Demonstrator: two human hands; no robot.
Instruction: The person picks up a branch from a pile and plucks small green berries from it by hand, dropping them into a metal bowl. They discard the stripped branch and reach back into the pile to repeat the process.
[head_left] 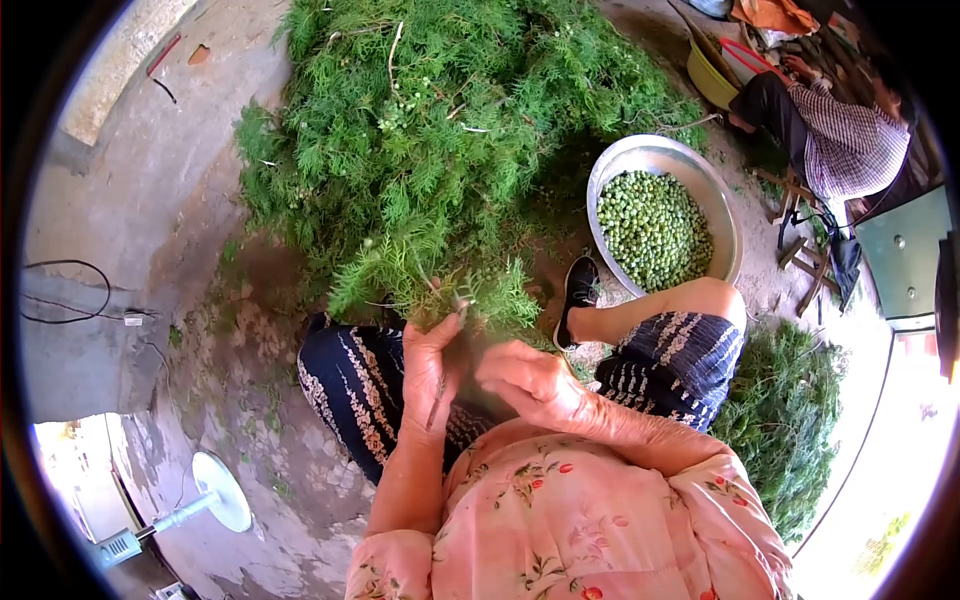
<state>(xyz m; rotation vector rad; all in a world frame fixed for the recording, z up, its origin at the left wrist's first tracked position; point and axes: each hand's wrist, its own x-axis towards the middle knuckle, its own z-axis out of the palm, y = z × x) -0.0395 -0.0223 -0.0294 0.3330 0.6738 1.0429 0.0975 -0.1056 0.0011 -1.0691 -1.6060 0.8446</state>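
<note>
My left hand [432,352] is closed round the woody stem of a green leafy sprig [405,282], which fans out beyond my fingers over my lap. The lower end of the stem lies along my palm and wrist. Just to the right is my right hand [535,382], its fingers curled in and the fingertips blurred. Whatever they may hold cannot be made out. Past the sprig rises a large heap of cut evergreen branches [430,130]. A metal basin [612,160] filled with small green cones or berries [655,230] sits by my right foot.
More greenery [785,420] lies behind my right knee. A co-worker [850,140] sits at the upper right near a yellow basin [708,75]. A wooden stool [808,270] stands close by. At the lower left is a fan [222,490], with a cable [70,290] above it.
</note>
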